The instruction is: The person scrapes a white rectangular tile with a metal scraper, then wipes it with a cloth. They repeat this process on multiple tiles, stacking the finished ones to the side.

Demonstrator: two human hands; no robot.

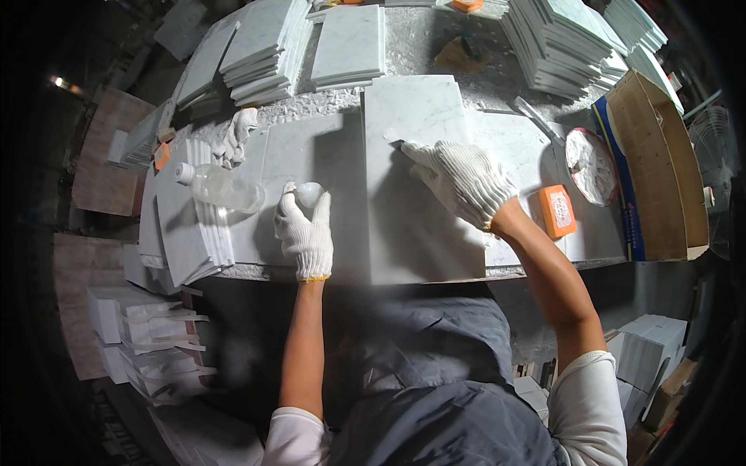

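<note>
Both my hands wear white knitted gloves. My left hand (301,233) pinches a small rounded, translucent white thing (311,193) between thumb and fingers, low over the grey-white stone slabs; its exact kind is unclear. My right hand (460,180) reaches over a pale marble tile (416,105) that lies on top of other slabs. At its fingertips a small dark, thin piece (399,144) touches the tile beside a whitish smear; most of that piece is hidden by the glove. Left of my left hand, a clear plastic bottle (225,189) with a white cap lies on its side.
Marble tile stacks (268,46) stand at the back left, with another tall stack (556,46) at the back right. An orange block (557,211), a bowl of white paste (590,167) and an open cardboard box (657,167) are at right. A crumpled glove (235,137) lies left.
</note>
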